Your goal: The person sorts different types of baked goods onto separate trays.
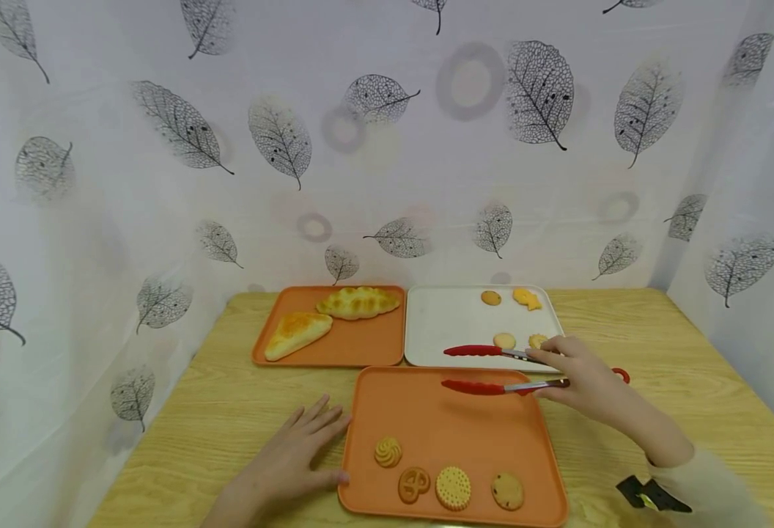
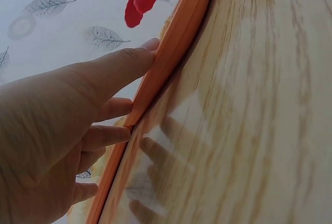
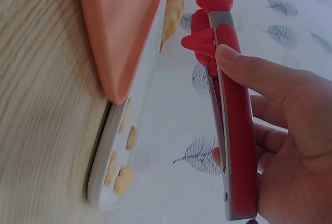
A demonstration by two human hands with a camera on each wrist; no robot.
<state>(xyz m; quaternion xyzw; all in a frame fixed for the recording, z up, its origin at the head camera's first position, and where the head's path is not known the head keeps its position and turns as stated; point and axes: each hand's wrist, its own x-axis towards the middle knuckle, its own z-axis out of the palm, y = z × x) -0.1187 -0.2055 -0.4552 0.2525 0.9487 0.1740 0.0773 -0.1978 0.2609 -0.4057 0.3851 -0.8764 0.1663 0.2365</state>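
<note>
My right hand [image 1: 581, 378] holds red-tipped metal tongs [image 1: 479, 387] by the handles. Their arms are spread, with nothing between the tips, above the line where the front orange tray [image 1: 453, 425] meets the white tray [image 1: 446, 315]. Fingertips of my left hand [image 1: 288, 458] touch the front tray's left rim, fingers fairly straight. Along that tray's near side lie a swirl cookie [image 1: 388, 452], a pretzel [image 1: 414, 485], a round dotted cookie [image 1: 453, 488] and a speckled cookie [image 1: 508, 490]. The white tray bears several small cookies, including a fish-shaped one [image 1: 527, 298].
A second orange tray [image 1: 360, 348] at the back left holds a triangular pastry [image 1: 297, 334] and a long braided bread [image 1: 358, 303]. All trays sit on a wood-grain table [image 1: 189, 433]. A leaf-print curtain [image 1: 374, 176] hangs behind and at both sides.
</note>
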